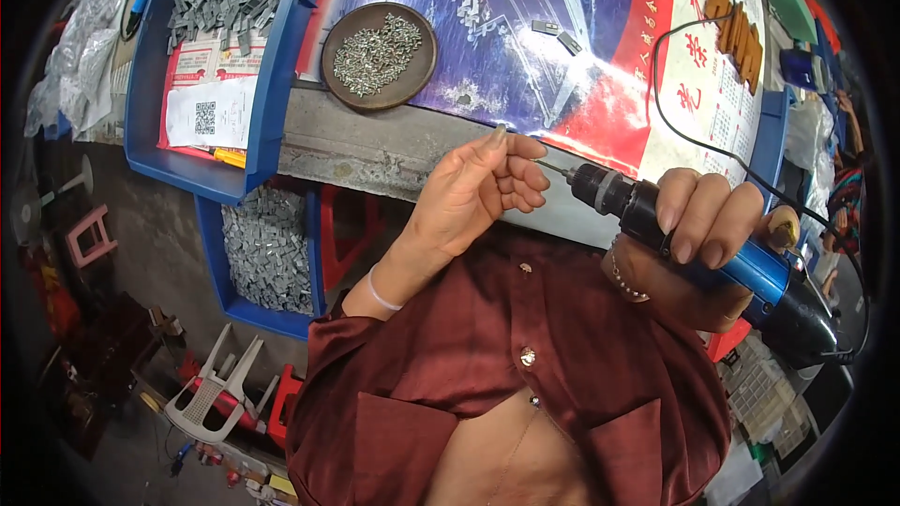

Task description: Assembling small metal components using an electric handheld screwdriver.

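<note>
Workbench edge (375,145), poster-covered, and a blue electric screwdriver (694,239) up at the bit
Right hand (698,234) wraps tight round the screwdriver's body, just off the worktop's near edge; left hand (478,192) has fingers curled, fingertips pinching at the bit tip (553,169), whatever's between them too small to tell. Round brown dish of screws (379,54) sits near that edge, blue tray of grey metal parts (230,66) at the left end

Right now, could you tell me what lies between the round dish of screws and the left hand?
In the head view, only a bare strip of grey bench edge lies between the round dish of screws and the left hand; nothing rests on it.
</note>
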{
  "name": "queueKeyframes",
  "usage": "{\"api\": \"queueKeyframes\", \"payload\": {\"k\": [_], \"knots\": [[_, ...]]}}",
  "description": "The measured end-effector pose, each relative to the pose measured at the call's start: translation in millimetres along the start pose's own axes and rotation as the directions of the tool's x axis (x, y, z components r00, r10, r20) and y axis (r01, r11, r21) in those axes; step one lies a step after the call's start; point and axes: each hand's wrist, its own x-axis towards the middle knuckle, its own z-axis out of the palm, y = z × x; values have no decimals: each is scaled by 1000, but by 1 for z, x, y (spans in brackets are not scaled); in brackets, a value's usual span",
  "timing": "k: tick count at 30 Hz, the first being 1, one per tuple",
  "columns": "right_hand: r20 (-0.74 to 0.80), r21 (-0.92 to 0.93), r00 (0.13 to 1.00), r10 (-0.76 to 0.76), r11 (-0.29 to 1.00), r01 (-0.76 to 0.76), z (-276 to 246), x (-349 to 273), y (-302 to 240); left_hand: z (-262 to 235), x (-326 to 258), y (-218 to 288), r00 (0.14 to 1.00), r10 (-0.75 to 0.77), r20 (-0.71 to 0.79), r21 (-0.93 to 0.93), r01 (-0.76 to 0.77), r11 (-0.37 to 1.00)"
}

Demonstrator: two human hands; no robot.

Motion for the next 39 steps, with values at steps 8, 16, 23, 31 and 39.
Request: {"api": "queueKeyframes", "payload": {"k": [8,16,23,31,39], "knots": [[-54,-52,997,-49,998,46,-8,0,-7,7,16,10,967,209,-142,381,-142,914],[-132,-115,980,-146,985,131,-18,-6,-13,28,28,22,961,276,18,652,-221,725],[-139,-42,976,-170,985,166,-28,-2,-17,26,29,-4,996,89,28,362,-93,927],[-133,-95,969,-210,976,198,-15,-3,-9,23,19,-6,999,-17,48,147,10,989],[-122,-88,976,-181,981,171,-10,-4,-7,21,20,-8,999,-18,39,106,14,994]]}}
